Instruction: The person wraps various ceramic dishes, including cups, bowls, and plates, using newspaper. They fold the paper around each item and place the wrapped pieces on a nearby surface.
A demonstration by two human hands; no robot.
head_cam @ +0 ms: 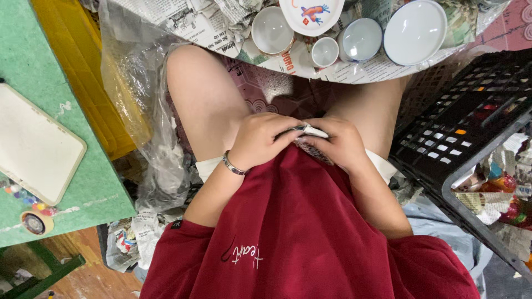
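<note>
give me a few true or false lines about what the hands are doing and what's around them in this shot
1. Both hands meet over the lap on one small wrapped item. True: the left hand and right hand close together on a small wrapped item.
2. A bracelet sits on the right wrist. False: the bracelet is on the left wrist.
3. White cups and bowls stand on newspaper beyond the knees. True: the white bowls and cups rest on newspaper.
4. The black crate lies on the person's left. False: the black crate is on the right side.
5. The green table is bare. False: a white tablet-like slab lies on the green table.
</note>
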